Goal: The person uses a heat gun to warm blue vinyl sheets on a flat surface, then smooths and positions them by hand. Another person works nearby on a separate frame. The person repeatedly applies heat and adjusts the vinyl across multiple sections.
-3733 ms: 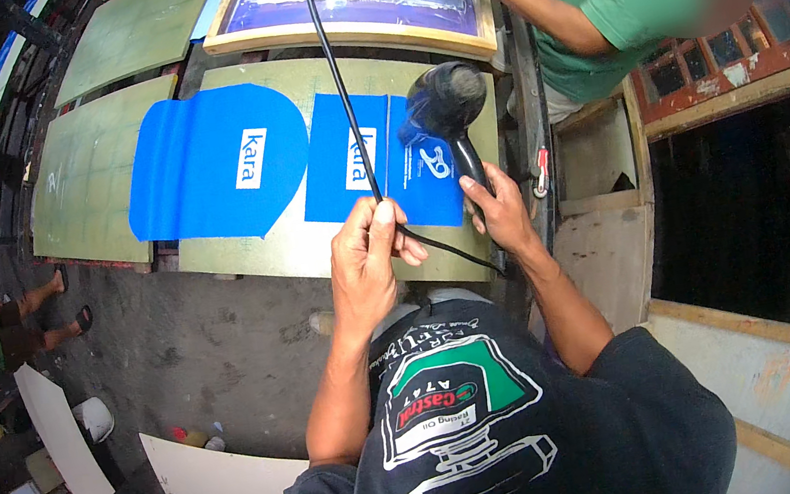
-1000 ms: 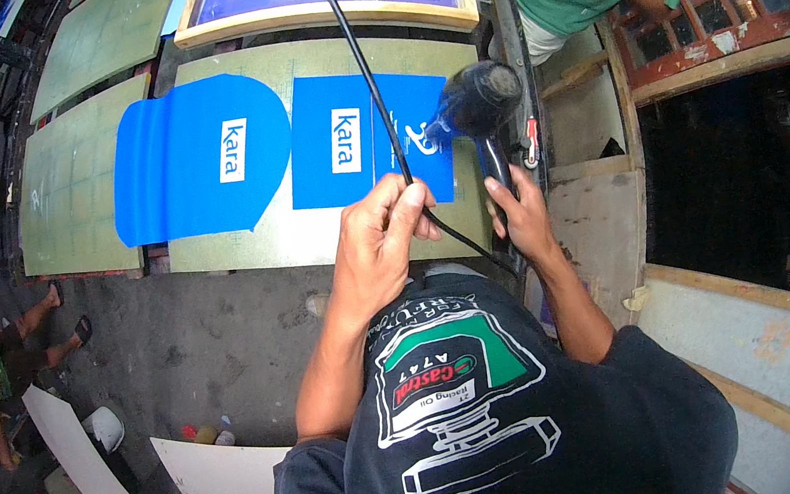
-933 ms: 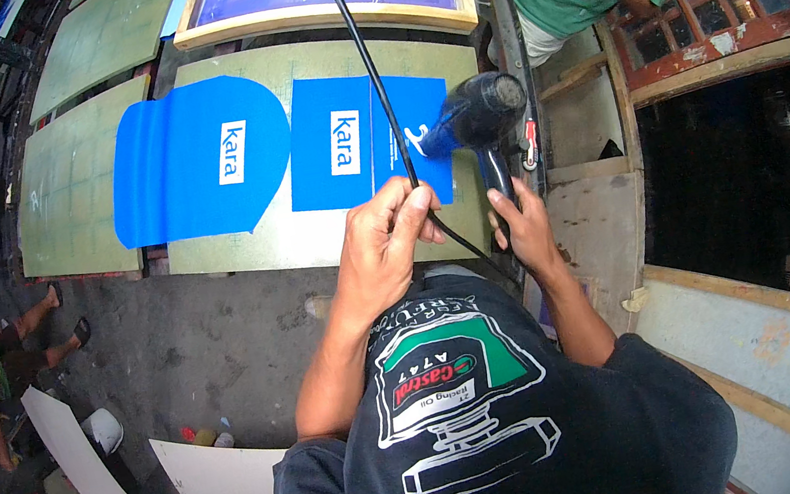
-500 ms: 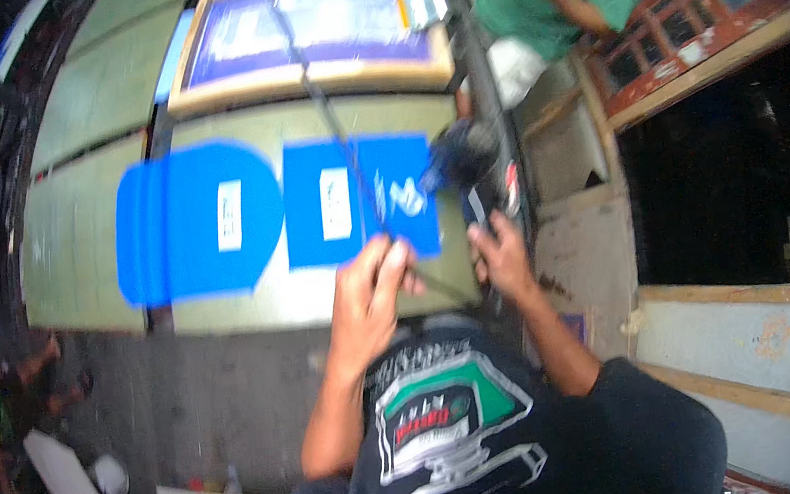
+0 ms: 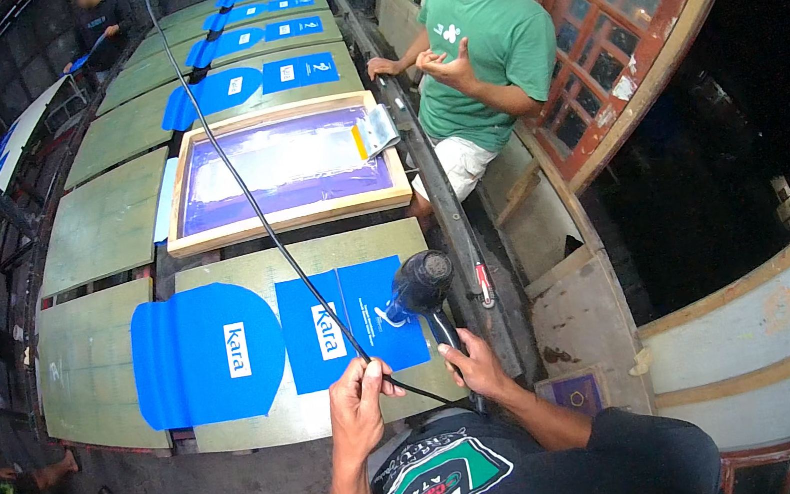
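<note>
My right hand [image 5: 473, 367] grips the handle of a black hair dryer [image 5: 423, 283], which hangs over the right part of a blue rectangular printed piece [image 5: 301, 316] on a pale green board [image 5: 239, 429]. My left hand [image 5: 362, 403] pinches the dryer's black cord [image 5: 272, 236], which runs from the top of the view down past that piece. Beside it lies a blue rounded piece [image 5: 188, 357] with a white printed label. Beyond these sits a wood-framed screen [image 5: 283, 217] with purple coating and a metal clamp at its right end.
A co-worker in a green shirt [image 5: 489, 52] stands beyond the dark rail [image 5: 469, 232] at right. Further boards with blue pieces [image 5: 279, 33] recede ahead. Another person [image 5: 97, 31] holds a blue piece at upper left; someone's legs [image 5: 65, 485] show at lower left. A red window frame [image 5: 599, 46] leans at right.
My view has tilted up, revealing more boards and a person at the far end. My grips on dryer and cord are unchanged. The green-shirted co-worker has straightened, one hand raised.
</note>
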{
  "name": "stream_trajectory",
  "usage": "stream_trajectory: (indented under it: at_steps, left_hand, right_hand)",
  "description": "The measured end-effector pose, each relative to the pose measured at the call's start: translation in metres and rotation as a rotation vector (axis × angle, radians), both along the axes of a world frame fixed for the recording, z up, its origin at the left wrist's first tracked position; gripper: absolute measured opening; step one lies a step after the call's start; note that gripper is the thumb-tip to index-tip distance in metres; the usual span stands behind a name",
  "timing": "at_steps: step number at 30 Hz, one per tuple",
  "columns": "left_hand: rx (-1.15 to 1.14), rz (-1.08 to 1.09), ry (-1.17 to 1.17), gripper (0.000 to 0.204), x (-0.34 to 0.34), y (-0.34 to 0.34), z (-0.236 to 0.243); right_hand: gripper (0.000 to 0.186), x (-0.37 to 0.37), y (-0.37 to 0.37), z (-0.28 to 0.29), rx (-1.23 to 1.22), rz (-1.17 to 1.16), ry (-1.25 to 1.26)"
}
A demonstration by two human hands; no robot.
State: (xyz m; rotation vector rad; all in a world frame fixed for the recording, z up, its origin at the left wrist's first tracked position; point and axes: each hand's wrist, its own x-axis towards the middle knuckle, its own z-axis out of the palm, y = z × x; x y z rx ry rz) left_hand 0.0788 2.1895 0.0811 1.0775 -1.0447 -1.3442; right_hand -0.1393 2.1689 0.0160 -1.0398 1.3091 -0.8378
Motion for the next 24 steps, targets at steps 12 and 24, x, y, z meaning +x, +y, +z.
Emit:
stream_trajectory:
  at_steps: [12,24]
  left_hand:
    - [0.041,0.231,0.104,0.031,0.053,0.020,-0.026]
    - [0.001,0.429,0.135,0.031,0.197,0.063,-0.032]
  right_hand:
    - [0.042,0.051,-0.020,0.028,-0.305,0.100,-0.238]
    - [0.063,0.219,0.028,0.067,-0.192,0.637,-0.492]
